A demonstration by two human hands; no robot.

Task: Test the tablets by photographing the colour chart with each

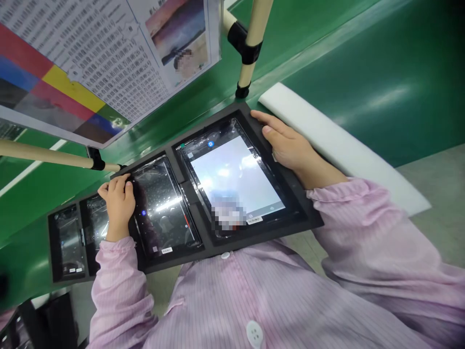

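Note:
A black foam tray with recesses lies before me, one tablet in each recess of its nearer part. The right tablet shows a bright screen. Left of it, another tablet has a dark, shiny screen with a blue icon. My right hand rests on the tray's right edge, fingers stretched along it. My left hand lies over the tray's left part, beside the dark tablet, with its fingers apart and nothing visible in them. Farther left, a second foam tray holds smaller dark-screened devices.
A white foam strip lies at the right on the green surface. Beige pipes with black joints stand behind the tray. A printed sheet hangs at the upper left.

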